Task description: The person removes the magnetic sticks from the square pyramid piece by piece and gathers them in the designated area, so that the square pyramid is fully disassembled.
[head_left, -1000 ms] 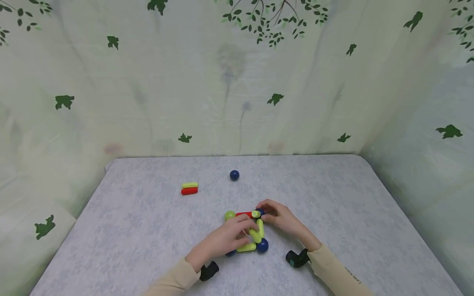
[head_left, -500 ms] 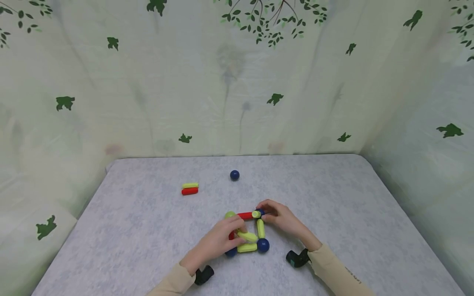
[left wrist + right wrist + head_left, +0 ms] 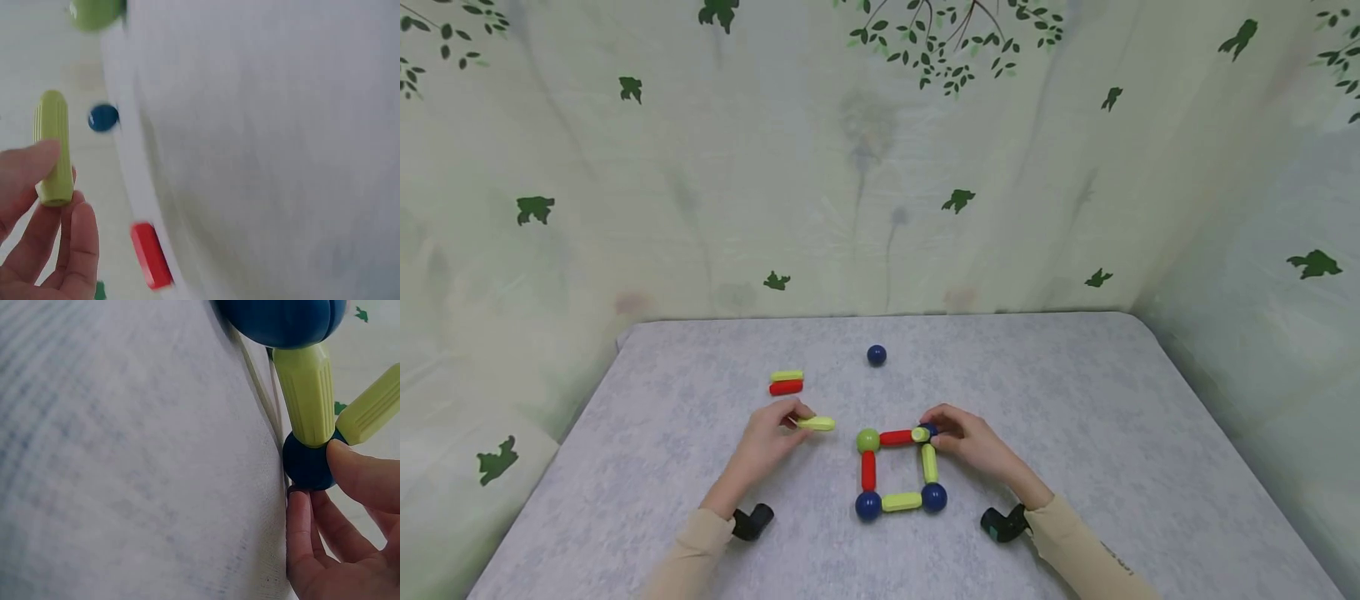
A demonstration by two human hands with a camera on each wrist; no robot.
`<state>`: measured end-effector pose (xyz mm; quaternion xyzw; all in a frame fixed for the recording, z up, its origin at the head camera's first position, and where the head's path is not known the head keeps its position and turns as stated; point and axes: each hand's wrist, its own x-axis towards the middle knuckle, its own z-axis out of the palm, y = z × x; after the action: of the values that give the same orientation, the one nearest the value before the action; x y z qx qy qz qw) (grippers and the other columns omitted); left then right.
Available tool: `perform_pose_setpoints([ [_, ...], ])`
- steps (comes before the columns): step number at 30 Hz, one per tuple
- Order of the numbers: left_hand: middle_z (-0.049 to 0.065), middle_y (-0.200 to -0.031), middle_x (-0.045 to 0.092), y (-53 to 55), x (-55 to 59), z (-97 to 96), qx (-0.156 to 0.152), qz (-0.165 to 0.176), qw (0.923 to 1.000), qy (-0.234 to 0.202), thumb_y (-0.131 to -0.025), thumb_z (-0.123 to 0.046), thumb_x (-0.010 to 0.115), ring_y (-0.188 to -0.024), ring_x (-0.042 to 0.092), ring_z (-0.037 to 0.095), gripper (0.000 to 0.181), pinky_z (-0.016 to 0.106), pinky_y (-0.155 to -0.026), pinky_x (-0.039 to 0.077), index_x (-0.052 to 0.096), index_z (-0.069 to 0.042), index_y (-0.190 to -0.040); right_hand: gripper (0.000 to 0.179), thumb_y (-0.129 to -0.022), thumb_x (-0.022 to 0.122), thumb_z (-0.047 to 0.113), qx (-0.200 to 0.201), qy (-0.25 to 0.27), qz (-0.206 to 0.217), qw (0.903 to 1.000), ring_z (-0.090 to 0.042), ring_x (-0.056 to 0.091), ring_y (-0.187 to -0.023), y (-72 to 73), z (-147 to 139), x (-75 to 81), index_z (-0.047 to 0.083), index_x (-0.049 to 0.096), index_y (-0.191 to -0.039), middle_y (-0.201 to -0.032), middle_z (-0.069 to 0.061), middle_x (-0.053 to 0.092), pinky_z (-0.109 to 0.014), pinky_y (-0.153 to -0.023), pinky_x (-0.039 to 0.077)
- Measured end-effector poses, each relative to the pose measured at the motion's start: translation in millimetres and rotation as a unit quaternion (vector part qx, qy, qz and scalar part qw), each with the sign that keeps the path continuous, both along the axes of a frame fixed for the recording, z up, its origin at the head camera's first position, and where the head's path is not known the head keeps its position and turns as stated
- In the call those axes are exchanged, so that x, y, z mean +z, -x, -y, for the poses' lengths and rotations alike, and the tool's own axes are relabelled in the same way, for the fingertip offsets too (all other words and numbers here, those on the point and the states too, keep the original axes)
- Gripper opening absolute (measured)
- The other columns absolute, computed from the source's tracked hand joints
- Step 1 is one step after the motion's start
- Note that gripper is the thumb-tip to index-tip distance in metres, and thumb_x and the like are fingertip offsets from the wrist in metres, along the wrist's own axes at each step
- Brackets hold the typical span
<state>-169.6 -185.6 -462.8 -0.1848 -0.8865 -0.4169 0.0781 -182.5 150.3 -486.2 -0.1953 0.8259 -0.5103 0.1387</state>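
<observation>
My left hand (image 3: 762,446) pinches a yellow-green rod (image 3: 817,424) between thumb and fingers, raised left of a square of balls and rods. In the left wrist view that rod (image 3: 55,125) is ribbed. My right hand (image 3: 976,447) grips the blue ball (image 3: 305,464) at the square's far right corner. From that ball a yellow-green rod (image 3: 921,434) sticks up. A green ball (image 3: 868,440), two more blue balls (image 3: 868,506), two red rods (image 3: 868,472) and two yellow-green rods (image 3: 901,502) make up the rest of the square.
Farther back on the grey table (image 3: 1045,375), a loose blue ball (image 3: 876,356) lies alone. To its left, a yellow-green rod (image 3: 787,376) and a red rod (image 3: 786,387) lie side by side. A leaf-patterned curtain (image 3: 820,167) hangs behind.
My left hand has moved off the square to the left, carrying the yellow-green rod with it, and the square's left side now shows. My right hand has stayed on the blue ball.
</observation>
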Motion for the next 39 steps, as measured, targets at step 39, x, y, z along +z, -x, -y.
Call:
perform_pose_setpoints([
  [39,0.018,-0.102,0.051,49.5,0.4,35.9,0.122,0.049,0.9898,0.055,-0.082,-0.001,0.072,-0.097,0.055,0.034,0.022,0.046,-0.082,0.048,0.057,0.002,-0.098,0.023,-0.095,0.058,0.006,0.001,0.004,-0.001,1.0000,-0.022,0.056,-0.109,-1.2,0.3,2.3,0.011,0.061,-0.117,-0.114,-0.001,0.061,-0.043,-0.092,0.046],
])
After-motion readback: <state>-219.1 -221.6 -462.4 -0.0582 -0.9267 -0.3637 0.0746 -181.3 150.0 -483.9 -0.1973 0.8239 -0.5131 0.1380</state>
